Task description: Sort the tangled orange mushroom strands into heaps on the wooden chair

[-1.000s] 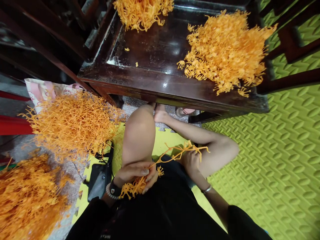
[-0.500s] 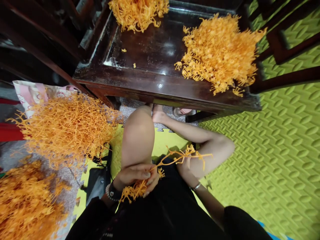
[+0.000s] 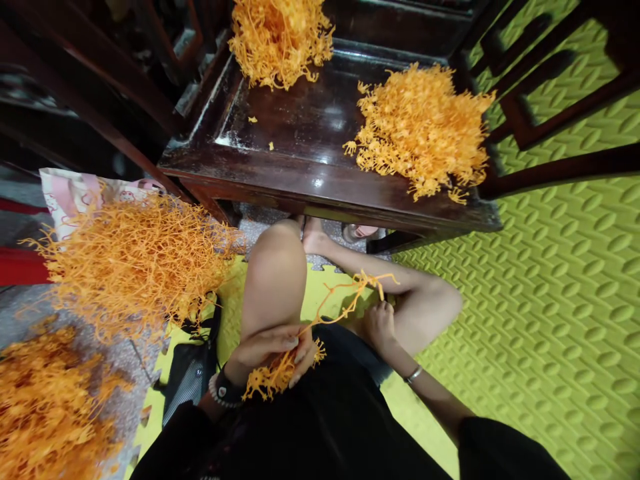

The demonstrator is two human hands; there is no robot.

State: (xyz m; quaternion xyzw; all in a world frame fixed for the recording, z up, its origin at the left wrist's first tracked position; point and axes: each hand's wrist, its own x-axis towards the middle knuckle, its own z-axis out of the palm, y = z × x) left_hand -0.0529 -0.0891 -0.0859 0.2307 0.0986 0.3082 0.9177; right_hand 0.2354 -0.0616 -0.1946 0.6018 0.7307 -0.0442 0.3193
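Observation:
My left hand [image 3: 287, 347] is closed on a small bunch of orange plastic pieces [image 3: 270, 381] with claw-like ends. Out of its fingertips a thin, branching orange plastic stem [image 3: 345, 310] runs up and to the right over my lap. At the stem's far end my right hand [image 3: 379, 325] is curled shut, its fingertips against an orange piece [image 3: 381, 292]; its inner fingers are hidden. Left of my knee lies a big tangled heap of thin orange stems [image 3: 135, 257]. A blurrier orange heap [image 3: 50, 407] rests on the floor at the lower left.
Ahead stands a dark wooden chair [image 3: 300, 163] bearing two piles of claw-ended orange pieces, one at the back left [image 3: 283, 43] and one at the right [image 3: 423, 130]. A white and pink bag [image 3: 65, 200] sits behind the stem heap. Yellow-green foam mat [image 3: 550, 320] covers the right.
My right hand has closed and shifted slightly, and the stem's far end has swung up and left. My left hand keeps its bunch. The view has tilted a little, showing more of the chair.

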